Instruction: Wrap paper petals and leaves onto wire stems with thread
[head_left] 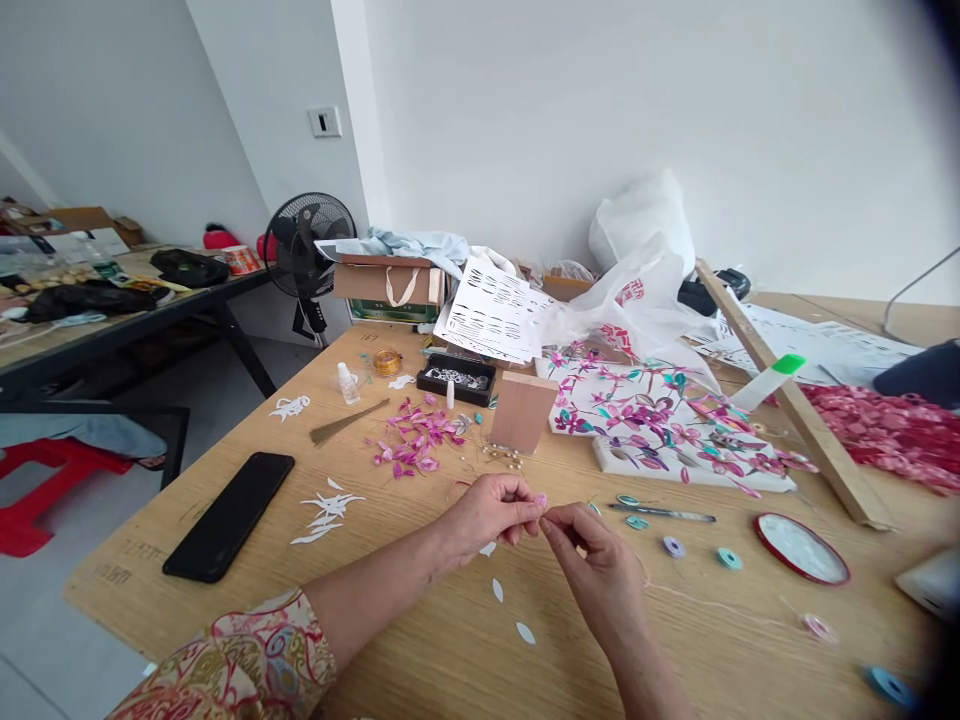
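My left hand (501,508) is closed in a pinch on a small pink petal (541,499), which shows at its fingertips. Right beside it, the thumb and forefinger of my right hand (596,560) are pinched together at the petal's lower end. A pale pink thread (705,598) runs from my right hand across the table towards a pink spool (818,628). Exactly how the thread meets the petal is too small to make out. White leaf-shaped paper pieces (525,633) lie on the wood below my hands.
Pink petals (409,440) are heaped beyond my left hand, near a wooden block (523,412) and a black tray (456,378). A phone (229,515) lies left. To the right are a pen (664,513), small spools (728,559), a red-rimmed round dish (802,548) and flower sprays on white foam (697,465).
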